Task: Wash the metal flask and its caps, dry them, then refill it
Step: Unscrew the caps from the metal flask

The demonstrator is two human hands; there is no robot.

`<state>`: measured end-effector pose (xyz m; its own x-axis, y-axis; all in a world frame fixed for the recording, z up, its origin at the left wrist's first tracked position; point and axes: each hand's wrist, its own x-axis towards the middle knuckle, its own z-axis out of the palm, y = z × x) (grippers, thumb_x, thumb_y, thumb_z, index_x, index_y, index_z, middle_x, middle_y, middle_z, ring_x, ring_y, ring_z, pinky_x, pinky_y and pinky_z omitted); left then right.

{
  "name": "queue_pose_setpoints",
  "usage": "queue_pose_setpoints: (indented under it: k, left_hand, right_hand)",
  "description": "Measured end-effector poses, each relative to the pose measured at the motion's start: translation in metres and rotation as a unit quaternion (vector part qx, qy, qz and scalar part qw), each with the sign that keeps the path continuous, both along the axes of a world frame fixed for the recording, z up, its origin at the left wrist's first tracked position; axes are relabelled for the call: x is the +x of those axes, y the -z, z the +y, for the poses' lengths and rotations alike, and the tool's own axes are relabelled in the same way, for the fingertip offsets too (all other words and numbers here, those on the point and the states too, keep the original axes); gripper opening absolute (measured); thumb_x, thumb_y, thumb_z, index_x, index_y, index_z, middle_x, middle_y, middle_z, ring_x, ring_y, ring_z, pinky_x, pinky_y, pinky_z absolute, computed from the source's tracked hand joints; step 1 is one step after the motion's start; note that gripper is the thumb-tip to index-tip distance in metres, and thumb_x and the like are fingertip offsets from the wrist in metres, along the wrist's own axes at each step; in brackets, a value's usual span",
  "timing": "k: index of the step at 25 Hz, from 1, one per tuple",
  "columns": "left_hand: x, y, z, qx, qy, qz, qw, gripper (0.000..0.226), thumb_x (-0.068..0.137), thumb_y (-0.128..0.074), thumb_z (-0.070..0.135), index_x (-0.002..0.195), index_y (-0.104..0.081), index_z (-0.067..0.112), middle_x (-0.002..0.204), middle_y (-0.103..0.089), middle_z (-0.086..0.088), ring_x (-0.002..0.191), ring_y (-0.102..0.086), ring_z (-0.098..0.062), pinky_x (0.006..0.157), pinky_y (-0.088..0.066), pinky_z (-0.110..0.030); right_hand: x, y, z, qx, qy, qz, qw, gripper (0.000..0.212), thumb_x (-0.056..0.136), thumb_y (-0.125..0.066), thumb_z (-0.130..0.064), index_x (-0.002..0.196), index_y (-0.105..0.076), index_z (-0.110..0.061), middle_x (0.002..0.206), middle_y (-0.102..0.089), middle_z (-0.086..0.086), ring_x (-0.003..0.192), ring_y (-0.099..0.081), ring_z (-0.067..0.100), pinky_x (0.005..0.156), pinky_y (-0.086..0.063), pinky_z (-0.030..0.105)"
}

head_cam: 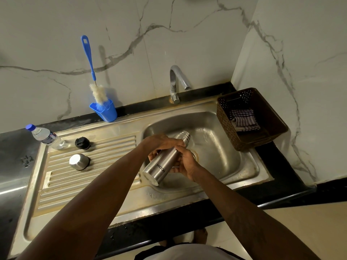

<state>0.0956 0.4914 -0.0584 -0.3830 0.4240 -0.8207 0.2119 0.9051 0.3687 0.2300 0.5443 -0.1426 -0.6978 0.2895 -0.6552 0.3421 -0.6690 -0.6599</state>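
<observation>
I hold the steel flask (161, 166) tilted over the sink basin (221, 147), its open neck pointing away toward the tap and its base toward me. My left hand (161, 142) wraps the upper body from above. My right hand (185, 161) grips the middle from the right side. On the ribbed drainboard (93, 177) stand the black inner cap (82, 143) and, nearer to me, the steel outer cap (79, 161). No water runs from the tap (176, 81).
A blue bottle brush (93, 72) stands in a blue cup (104, 111) against the wall. A plastic water bottle (44, 136) lies at the drainboard's left end. A brown basket (262, 132) holding a checked cloth (244, 120) sits right of the basin.
</observation>
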Motion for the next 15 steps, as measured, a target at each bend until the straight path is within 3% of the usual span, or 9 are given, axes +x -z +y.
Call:
queue_pose_setpoints:
  k: [9, 15]
  left_hand:
    - [0.0039, -0.0051, 0.0022, -0.006, 0.0, 0.009, 1.0, 0.073, 0.081, -0.069, 0.071, 0.123, -0.059, 0.012, 0.108, -0.07, -0.019, 0.093, -0.073, -0.037, 0.081, -0.062, -0.046]
    - [0.0063, -0.0092, 0.0046, 0.006, -0.001, 0.021, 1.0, 0.066, 0.084, -0.068, 0.07, 0.119, -0.058, 0.015, 0.107, -0.069, -0.017, 0.094, -0.072, -0.034, 0.091, -0.06, -0.047]
  right_hand:
    - [0.0024, -0.006, 0.0002, -0.012, 0.008, 0.002, 1.0, 0.056, 0.098, -0.055, -0.048, 0.131, -0.056, -0.003, 0.122, -0.068, 0.026, 0.103, -0.071, 0.033, 0.073, -0.061, 0.042]
    - [0.0038, -0.0101, 0.0029, -0.018, 0.011, 0.013, 1.0, 0.043, 0.099, -0.054, -0.046, 0.119, -0.059, -0.008, 0.114, -0.07, 0.023, 0.101, -0.071, 0.033, 0.082, -0.062, 0.048]
